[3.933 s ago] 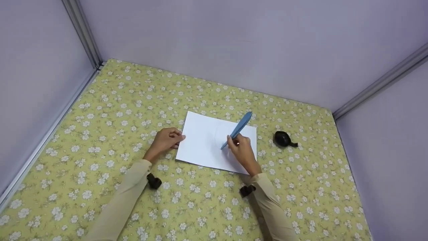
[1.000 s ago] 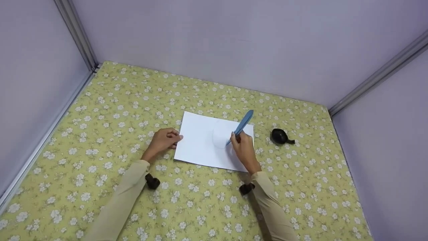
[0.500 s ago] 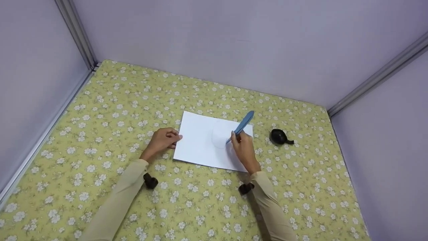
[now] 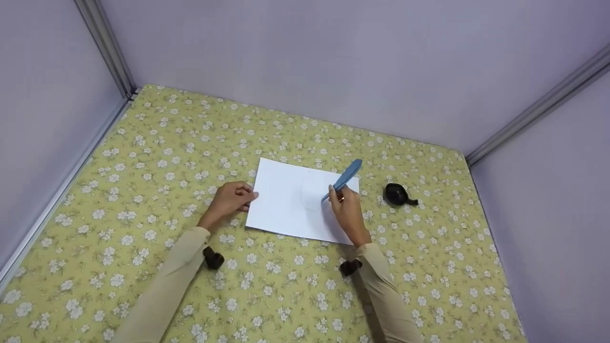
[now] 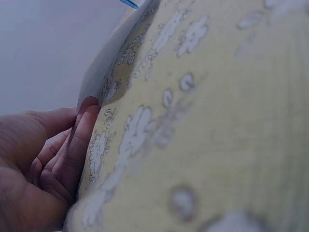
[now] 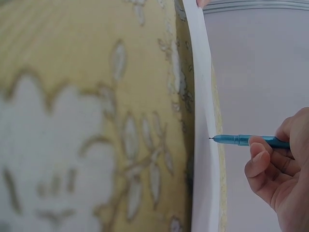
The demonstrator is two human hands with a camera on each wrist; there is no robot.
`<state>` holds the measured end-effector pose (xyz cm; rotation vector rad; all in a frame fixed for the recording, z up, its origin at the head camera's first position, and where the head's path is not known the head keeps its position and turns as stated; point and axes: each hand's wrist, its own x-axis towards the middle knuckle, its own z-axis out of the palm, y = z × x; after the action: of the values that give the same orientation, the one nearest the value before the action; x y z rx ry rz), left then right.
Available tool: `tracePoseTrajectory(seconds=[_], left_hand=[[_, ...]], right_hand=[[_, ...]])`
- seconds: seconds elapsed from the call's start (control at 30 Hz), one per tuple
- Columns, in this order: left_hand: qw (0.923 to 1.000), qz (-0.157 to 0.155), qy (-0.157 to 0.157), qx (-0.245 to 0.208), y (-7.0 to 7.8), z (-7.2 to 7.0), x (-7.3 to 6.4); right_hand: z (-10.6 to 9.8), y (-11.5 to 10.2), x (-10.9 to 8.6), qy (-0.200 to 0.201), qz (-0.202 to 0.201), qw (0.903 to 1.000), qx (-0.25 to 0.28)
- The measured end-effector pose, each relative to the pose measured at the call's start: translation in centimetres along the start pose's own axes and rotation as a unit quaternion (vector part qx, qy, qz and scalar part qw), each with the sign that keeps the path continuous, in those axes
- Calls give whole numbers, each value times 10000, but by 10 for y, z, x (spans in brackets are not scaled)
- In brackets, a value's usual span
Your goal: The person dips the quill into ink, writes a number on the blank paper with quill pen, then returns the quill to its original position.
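A white sheet of paper (image 4: pixel 279 200) lies on the flowered cloth. My left hand (image 4: pixel 231 200) pinches its left edge, thumb above and fingers underneath; the left wrist view shows the paper's edge (image 5: pixel 94 82) slightly raised there. In my right hand (image 4: pixel 350 214) is a blue pen (image 4: pixel 349 174) with a broad, feather-shaped top, gripped near its lower end and leaning up to the right. In the right wrist view the fine tip of the pen (image 6: pixel 246 140) is right at the paper. A faint rounded outline (image 4: pixel 302 197) runs along the paper left of the tip.
A small round black pot (image 4: pixel 396 194) with a short handle sits to the right of the paper. Yellow flowered cloth (image 4: pixel 190 147) covers the table. Pale walls (image 4: pixel 305 57) with metal posts rise on the back and sides.
The faint outline has grown from a curved left side to one rounded along the bottom. The pen tip has moved slightly right, then up the right side. My left hand stays at the paper's edge.
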<state>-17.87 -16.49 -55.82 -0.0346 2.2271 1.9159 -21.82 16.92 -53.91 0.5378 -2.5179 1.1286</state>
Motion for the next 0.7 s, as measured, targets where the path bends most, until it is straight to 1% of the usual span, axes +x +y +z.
tracePoseTrajectory(seconds=[0.17, 0.3, 0.4, 0.6, 0.7], left_hand=[[9999, -99, 38, -110, 0, 1, 0], [9997, -120, 97, -214, -1, 1, -1], [9995, -124, 83, -290, -2, 1, -2], [9990, -154, 49, -415, -1, 2, -2], [9995, -117, 14, -293, 0, 2, -1]], right_hand=[[1, 1, 0, 54, 53, 10000, -16], [2, 0, 2, 24, -13, 10000, -53], [2, 0, 3, -3, -24, 9999, -127], [3, 0, 5, -62, 167, 9998, -78], [3, 1, 6, -50, 73, 9999, -47]])
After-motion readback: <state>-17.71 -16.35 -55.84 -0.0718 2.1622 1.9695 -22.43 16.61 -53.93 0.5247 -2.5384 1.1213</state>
